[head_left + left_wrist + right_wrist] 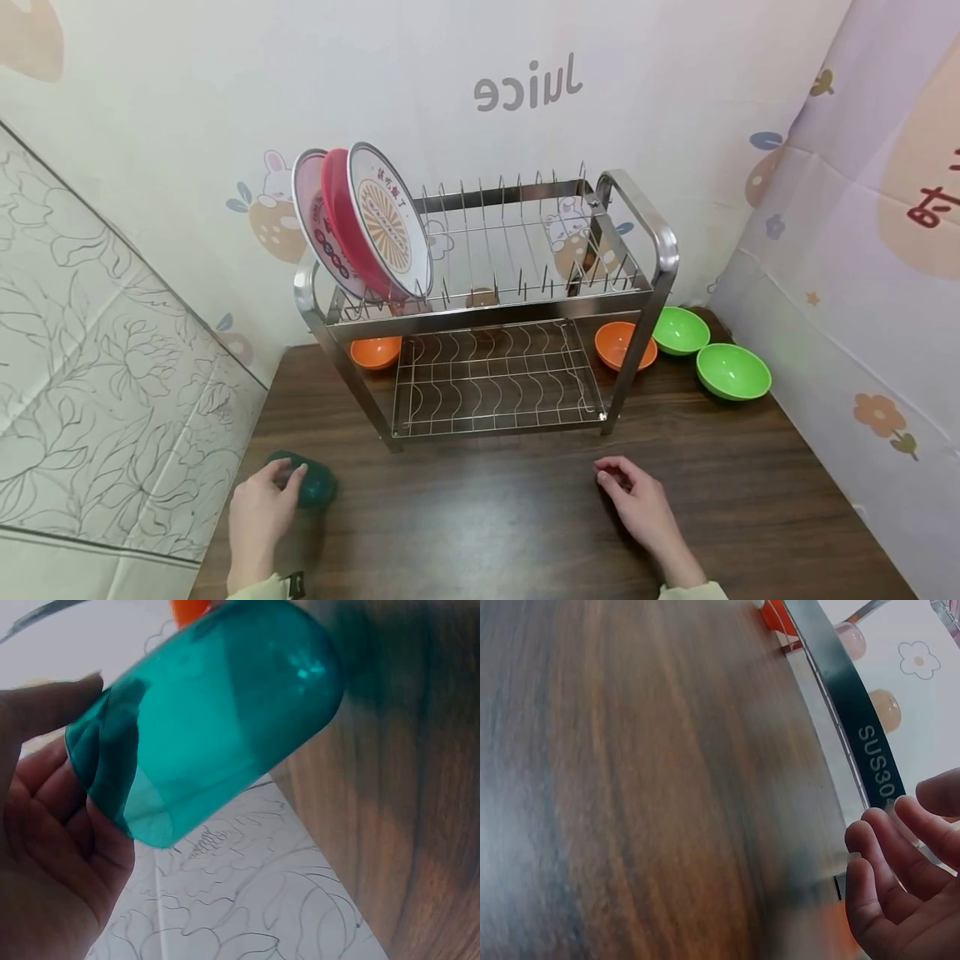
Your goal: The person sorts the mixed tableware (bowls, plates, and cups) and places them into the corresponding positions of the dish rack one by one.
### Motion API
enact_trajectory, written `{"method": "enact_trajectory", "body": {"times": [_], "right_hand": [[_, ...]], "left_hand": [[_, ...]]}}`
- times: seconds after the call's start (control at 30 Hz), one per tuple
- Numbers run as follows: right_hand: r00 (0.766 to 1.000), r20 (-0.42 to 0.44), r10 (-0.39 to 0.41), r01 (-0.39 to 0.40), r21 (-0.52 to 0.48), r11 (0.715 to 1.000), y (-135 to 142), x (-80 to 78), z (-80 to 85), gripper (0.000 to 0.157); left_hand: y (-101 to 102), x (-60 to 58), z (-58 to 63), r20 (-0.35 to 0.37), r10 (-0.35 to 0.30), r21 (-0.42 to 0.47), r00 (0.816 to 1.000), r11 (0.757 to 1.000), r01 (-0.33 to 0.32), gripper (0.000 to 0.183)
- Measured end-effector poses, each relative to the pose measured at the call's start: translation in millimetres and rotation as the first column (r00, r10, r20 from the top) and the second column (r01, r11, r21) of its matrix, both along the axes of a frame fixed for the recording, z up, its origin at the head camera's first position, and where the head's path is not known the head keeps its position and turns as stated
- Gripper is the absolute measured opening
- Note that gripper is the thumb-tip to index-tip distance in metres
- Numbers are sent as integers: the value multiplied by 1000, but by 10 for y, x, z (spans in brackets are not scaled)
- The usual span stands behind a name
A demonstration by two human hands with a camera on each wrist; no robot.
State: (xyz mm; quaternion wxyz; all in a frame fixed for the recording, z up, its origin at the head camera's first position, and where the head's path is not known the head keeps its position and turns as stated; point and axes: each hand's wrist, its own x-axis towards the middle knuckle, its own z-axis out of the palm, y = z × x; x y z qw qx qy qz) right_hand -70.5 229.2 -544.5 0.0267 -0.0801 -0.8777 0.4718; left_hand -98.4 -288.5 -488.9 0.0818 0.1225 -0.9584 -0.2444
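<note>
My left hand (261,510) pinches a translucent teal cup (318,486) near its rim, thumb on one side and fingers on the other. In the left wrist view the cup (217,712) is tilted, its rounded base pointing away from the palm. Over the right front of the table, my right hand (639,504) has loosely curled fingers (907,870) and holds nothing. Closest to it is the two-tier metal dish rack (487,318). At the rack's upper left, a white patterned plate (388,221), a red-backed plate (348,225) and another patterned plate (309,196) lean in the slots.
Orange bowls stand by the rack, one (375,353) behind its left side, another (617,343) at its right leg. Farther right sit two green bowls (679,329). A brown wood-grain table (480,517) carries everything. Printed cloth (637,75) hangs behind and at both sides.
</note>
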Motion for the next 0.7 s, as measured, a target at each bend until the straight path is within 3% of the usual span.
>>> {"method": "enact_trajectory", "body": {"times": [0.13,0.3,0.5,0.7], "right_hand": [[1000,7,6,-5,-20,1000,-14,-4,38,17],[1000,-11,1,-2,-23,1000,-26,5,73,17],[1000,-24,12,-13,-50,999,-115,16,50,14],[999,-11,50,-51,-111,993,-268,55,16,12]], "left_hand": [[48,1,50,25,-105,46,994,994,104,36],[127,0,80,63,-216,142,974,968,206,33],[277,3,57,68,-282,282,957,926,252,28],[487,-29,-10,49,-302,415,952,873,255,27]]}}
